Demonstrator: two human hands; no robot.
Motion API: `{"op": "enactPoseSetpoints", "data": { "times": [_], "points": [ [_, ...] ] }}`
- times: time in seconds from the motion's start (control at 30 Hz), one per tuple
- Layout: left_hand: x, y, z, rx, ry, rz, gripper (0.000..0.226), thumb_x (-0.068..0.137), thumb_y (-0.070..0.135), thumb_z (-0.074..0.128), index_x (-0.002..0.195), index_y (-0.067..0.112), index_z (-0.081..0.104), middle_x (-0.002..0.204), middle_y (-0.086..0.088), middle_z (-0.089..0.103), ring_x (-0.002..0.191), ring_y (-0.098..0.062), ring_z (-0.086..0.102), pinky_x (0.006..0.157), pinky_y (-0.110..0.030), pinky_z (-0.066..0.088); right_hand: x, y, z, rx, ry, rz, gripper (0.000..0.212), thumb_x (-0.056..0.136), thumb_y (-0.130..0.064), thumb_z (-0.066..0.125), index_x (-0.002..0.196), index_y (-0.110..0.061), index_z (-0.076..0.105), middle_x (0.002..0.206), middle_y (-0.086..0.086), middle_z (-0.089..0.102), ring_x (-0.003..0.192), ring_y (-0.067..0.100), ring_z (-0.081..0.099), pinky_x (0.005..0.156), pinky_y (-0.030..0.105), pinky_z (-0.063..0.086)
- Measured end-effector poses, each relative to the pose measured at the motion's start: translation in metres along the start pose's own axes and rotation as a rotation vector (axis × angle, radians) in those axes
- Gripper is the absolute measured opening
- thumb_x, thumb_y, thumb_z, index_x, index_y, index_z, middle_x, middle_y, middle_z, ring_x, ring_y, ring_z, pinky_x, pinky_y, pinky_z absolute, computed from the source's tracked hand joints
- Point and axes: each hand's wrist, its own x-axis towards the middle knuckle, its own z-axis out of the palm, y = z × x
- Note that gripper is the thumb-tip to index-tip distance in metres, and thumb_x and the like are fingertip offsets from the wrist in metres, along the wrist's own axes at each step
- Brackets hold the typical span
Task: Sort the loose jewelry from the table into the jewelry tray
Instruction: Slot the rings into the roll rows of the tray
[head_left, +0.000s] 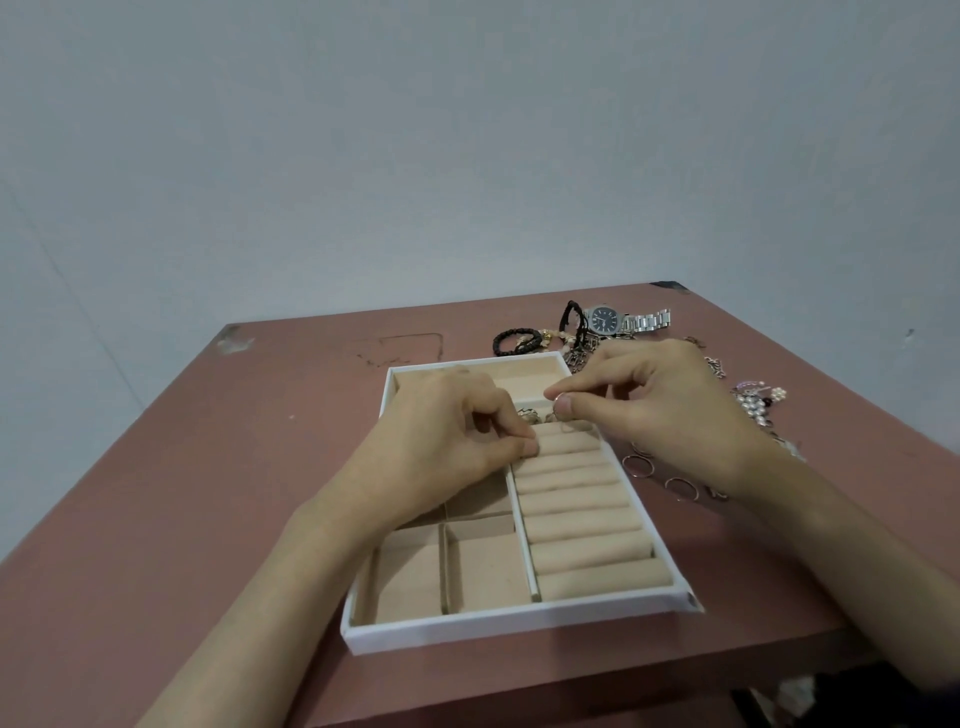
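Right hand (649, 410) pinches a small ring (559, 412) over the far ring rolls (576, 499) of the jewelry tray (498, 626); left hand (447, 441), fingers curled, bears on the rolls, grip unclear. Best to part the slot and seat the ring upright beside the lodged rings (530, 415)

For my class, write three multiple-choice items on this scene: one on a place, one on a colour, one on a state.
1. Where is the wristwatch? A inside a compartment; B on the table beyond the tray; C on a wrist.
2. What colour is the tray's lining? A beige; B blue; C black.
3. What is the right hand doing? A lying flat; B pinching a ring; C holding the wristwatch.
Answers: B, it lies past the tray's far edge; A, every compartment shows beige; B, thumb and forefinger close on the ring.
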Motion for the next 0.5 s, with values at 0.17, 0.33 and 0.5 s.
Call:
{"op": "enactPoseSetpoints", "data": {
  "times": [0.17,0.33,0.5],
  "points": [
    [0.0004,-0.0062,0.0021,0.05,-0.007,0.031,0.004,0.07,0.025,0.077,0.067,0.024,0.074,0.067,0.013,0.065,0.071,0.006,0.046,0.066,-0.007,0.031,-0.0007,-0.0009,-0.0014,-0.017,-0.018,-0.008,0.01,0.075,-0.014,0.075,0.082,-0.021,0.077,0.073,0.002,0.063,0.062,0.004,0.052,0.056,0.009,0.035],
    [0.0024,-0.0098,0.0041,0.079,-0.025,0.032,0.005,0.068,0.029,0.077,0.066,0.032,0.073,0.067,0.017,0.059,0.074,0.005,0.043,0.07,-0.011,0.029,-0.003,-0.002,0.0031,-0.148,-0.039,-0.111,0.008,0.073,-0.011,0.076,0.08,-0.017,0.077,0.066,-0.002,0.061,0.061,0.006,0.051,0.058,0.012,0.036],
    [0.0032,-0.0096,0.0037,0.054,-0.017,-0.003,0.007,0.068,0.035,0.071,0.07,0.029,0.075,0.069,0.012,0.058,0.073,-0.002,0.046,0.068,-0.013,0.03,-0.003,0.0015,0.0045,-0.263,-0.059,-0.198,0.004,0.07,-0.018,0.077,0.074,-0.016,0.078,0.061,-0.012,0.055,0.061,0.002,0.052,0.057,0.007,0.034]
  ]
}}
